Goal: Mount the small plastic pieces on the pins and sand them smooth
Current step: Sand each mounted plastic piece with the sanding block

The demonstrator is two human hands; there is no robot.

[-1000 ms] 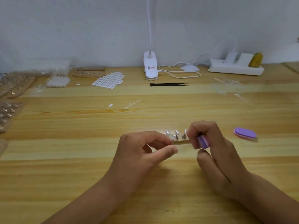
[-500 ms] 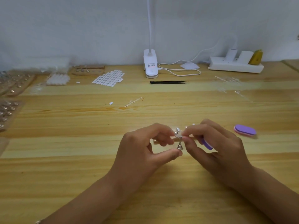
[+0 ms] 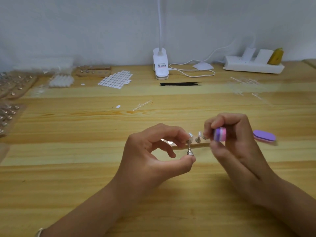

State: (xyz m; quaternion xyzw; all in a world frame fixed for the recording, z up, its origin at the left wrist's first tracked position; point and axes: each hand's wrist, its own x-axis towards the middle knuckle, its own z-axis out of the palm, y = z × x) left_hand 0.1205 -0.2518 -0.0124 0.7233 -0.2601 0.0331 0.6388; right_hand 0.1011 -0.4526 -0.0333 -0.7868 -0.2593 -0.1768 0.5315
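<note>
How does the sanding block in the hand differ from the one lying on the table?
The held sanding block is gripped by the right hand; the spare sanding block lies flat on the table, untouched. The held one shows its striped end, the spare its broad purple face. Both are purple with pink.

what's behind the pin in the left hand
A wooden strip with more pins standing on it. The left hand hides its left part, the right hand its right end.

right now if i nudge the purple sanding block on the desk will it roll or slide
The purple sanding block lies flat on its broad face, so it probably slides, not rolls. Its pink layered edge looks like foam, so likely light.
</note>
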